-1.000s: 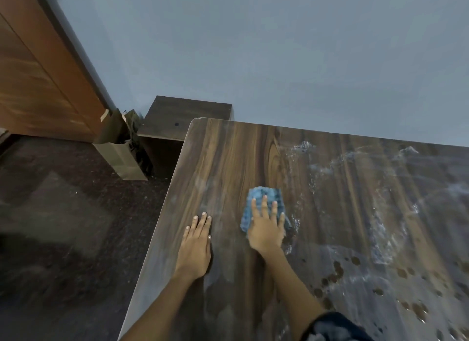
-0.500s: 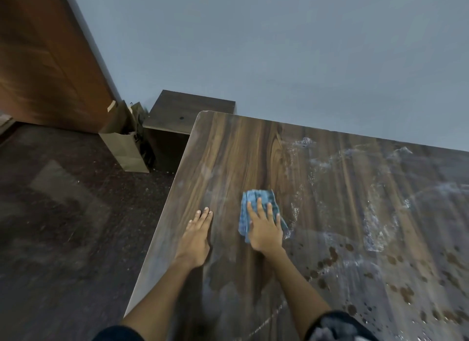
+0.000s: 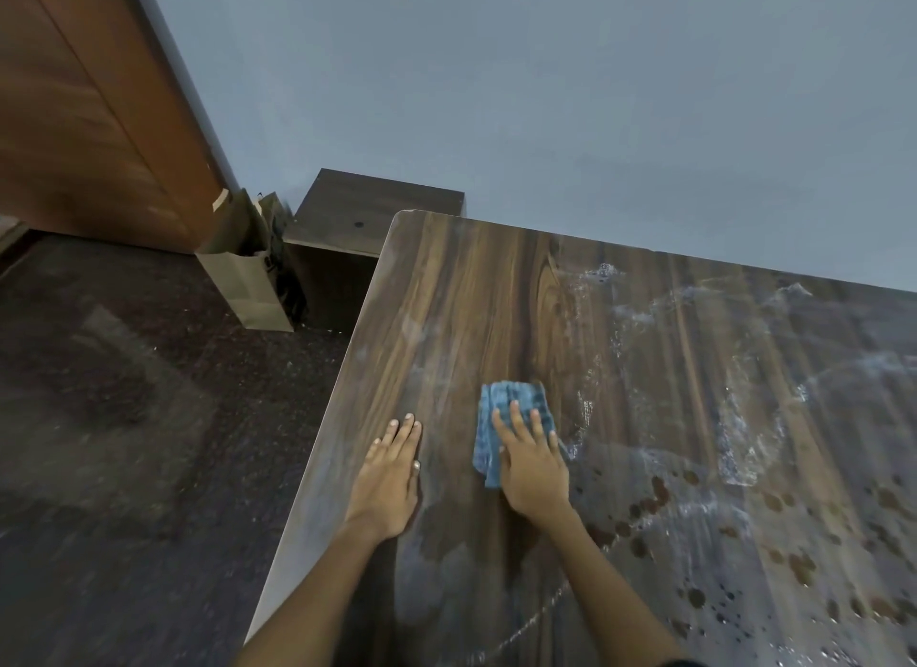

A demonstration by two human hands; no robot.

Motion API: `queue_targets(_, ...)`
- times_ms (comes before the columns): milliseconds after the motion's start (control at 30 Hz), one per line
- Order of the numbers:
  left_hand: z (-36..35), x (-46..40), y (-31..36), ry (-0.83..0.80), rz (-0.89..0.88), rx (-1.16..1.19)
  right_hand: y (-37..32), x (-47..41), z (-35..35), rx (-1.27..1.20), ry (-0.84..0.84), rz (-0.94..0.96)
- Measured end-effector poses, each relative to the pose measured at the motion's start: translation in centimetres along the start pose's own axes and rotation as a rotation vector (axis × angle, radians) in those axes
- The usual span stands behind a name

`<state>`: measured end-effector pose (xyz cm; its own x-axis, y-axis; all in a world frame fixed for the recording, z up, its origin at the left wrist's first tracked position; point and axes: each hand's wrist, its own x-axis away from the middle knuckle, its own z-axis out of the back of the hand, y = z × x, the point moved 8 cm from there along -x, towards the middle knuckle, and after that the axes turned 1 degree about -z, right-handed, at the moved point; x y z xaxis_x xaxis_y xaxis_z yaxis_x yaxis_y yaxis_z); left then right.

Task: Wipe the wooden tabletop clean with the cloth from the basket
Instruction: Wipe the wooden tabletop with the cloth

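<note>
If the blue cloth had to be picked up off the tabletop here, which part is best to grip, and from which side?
Probably the far edge of the blue cloth, approached from above. That bunched, folded end lies bare beyond the fingertips of the right hand, which presses flat on the near half. The left hand rests flat on the tabletop, apart from the cloth, so it is free to pinch those folds.

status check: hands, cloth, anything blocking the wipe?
Right hand flat, pressing blue cloth on tabletop. Left hand flat on the wood near the edge. Brown spots, white streaks remain to the right. Nothing blocking.
</note>
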<state>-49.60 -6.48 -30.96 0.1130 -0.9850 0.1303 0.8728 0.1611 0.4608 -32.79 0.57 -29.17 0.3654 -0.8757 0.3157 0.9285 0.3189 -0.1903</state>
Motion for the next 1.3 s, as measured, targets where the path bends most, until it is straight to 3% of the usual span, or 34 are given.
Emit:
queue_targets(133, 0.4, -0.6, -0.4, -0.016, 0.001, 0.010, -3.2, -3.8, 1.3, -0.078, 0.027, -0.116)
queue_targets(300, 1.0, -2.8, -1.7, 0.019, 0.062, 0.046, -9.2, -2.0, -0.7, -0.084, 0.041, 0.266)
queue_targets(433, 1.3, -4.6, -2.5, 0.043, 0.049, 0.038, -4.6, -8.2, 2.2, 0.015, 0.150, 0.088)
queue_targets(533, 1.5, -5.9, -2.9, 0.076, 0.038, 0.031, -4.5, -14.5, 3.7, 0.048, 0.035, -0.030)
queue_targets(600, 1.4, -6.3, -3.1, 0.105, 0.051, 0.045, -7.0, -15.8, 3.9, 0.067, 0.043, 0.025)
queue_targets(767, 1.3, -5.0, -3.5, 0.133, 0.078, 0.067, -10.0, -4.9, -1.0, 0.040, 0.071, 0.292)
queue_targets(833, 1.6, -4.5, -3.3, 0.146, 0.068, 0.044, -7.0, -2.2, -1.2, 0.017, 0.095, 0.239)
queue_targets(933, 1.8, -4.2, -3.2, 0.150, 0.056, 0.021, -1.8, -4.9, 1.4, 0.092, 0.149, 0.037)
queue_targets(1000, 1.7, -4.1, -3.2, 0.146, 0.057, 0.003, 0.3, -8.4, 2.7, 0.063, 0.053, -0.127)
queue_targets(1067, 1.6, -4.2, -3.2, 0.132, 0.054, -0.010, -0.7, -10.7, 3.3, 0.040, 0.034, -0.169)
queue_targets(1233, 1.7, -3.9, -3.2, 0.130, 0.016, 0.005, -9.4, -4.0, -1.0, 0.057, 0.056, 0.265)
queue_targets(1300, 1.7, -3.4, -3.2, 0.124, 0.009, 0.011, -8.8, 0.3, -2.7, 0.040, 0.033, 0.328)
